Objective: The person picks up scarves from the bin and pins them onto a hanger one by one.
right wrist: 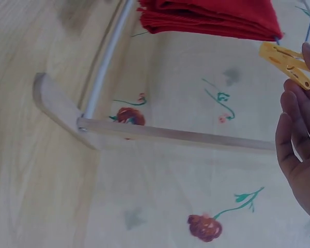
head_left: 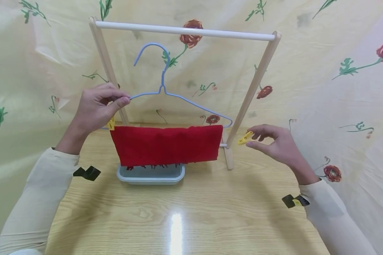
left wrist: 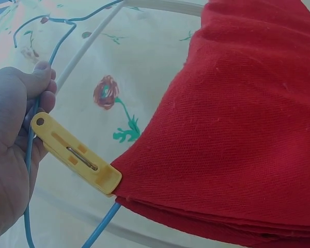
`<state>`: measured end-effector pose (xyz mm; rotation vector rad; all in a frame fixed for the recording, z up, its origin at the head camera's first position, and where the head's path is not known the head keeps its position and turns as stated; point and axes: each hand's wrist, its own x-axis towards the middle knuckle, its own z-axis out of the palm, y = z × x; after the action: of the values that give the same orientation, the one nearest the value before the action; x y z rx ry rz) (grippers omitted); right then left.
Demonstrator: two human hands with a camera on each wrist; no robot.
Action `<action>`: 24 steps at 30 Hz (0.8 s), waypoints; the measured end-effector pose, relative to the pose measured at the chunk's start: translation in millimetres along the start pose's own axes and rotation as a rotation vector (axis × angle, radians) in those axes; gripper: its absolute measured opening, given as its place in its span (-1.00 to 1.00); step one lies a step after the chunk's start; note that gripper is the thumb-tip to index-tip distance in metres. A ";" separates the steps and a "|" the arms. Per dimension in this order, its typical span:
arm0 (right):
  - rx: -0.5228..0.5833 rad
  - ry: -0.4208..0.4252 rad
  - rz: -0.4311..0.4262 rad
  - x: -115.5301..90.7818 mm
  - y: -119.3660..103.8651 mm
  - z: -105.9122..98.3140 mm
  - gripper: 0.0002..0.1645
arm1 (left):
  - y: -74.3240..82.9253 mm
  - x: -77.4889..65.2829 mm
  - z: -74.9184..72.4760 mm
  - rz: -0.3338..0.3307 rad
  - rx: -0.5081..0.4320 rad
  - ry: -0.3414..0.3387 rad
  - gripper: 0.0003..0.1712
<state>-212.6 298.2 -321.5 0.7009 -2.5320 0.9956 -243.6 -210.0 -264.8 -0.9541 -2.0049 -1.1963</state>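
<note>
My left hand [head_left: 99, 106] pinches the left shoulder of a blue wire hanger [head_left: 196, 104], holding it up in front of a rack. Over the hanger's bottom bar hangs a folded red cloth [head_left: 166, 145] with a fringe along its lower edge. One yellow clothespin [left wrist: 77, 155] is clipped on the cloth's left top corner, just below my left fingers. Between thumb and fingertips, my right hand [head_left: 274, 143] pinches a second yellow clothespin [head_left: 245, 138]. It is off to the right of the cloth, apart from it; the right wrist view shows this clothespin [right wrist: 285, 64] too.
Behind the hanger stands a wooden rack [head_left: 255, 88] with a white top rod [head_left: 185, 31]. A pale blue tray [head_left: 151, 181] sits on the wooden table [head_left: 140, 219], partly under the cloth. Flower-printed fabric [head_left: 322, 88] covers the back and sides.
</note>
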 end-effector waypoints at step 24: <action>0.010 0.120 -0.255 34.9 -42.4 2.2 -0.53 | 4.2 1.4 3.1 -0.014 0.009 -0.004 -0.77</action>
<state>-218.1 258.5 -283.9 0.9113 -2.2680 0.9328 -241.3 -205.4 -263.0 -0.9409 -2.0217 -1.1924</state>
